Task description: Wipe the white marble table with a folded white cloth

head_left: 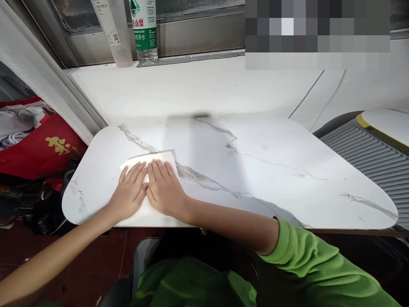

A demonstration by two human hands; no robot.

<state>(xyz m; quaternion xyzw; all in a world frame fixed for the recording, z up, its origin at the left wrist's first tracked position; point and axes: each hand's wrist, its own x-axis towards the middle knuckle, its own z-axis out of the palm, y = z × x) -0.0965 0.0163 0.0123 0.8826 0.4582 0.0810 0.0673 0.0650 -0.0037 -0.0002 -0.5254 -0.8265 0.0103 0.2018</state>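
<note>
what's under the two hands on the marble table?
A white cloth lies flat on the table, pressed by the left hand and right hand side by side. The cloth's middle is covered by the hands.

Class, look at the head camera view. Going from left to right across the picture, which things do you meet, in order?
Red bag → left hand → right hand, both flat on a white cloth → bare marble table → grey ribbed panel.
</note>
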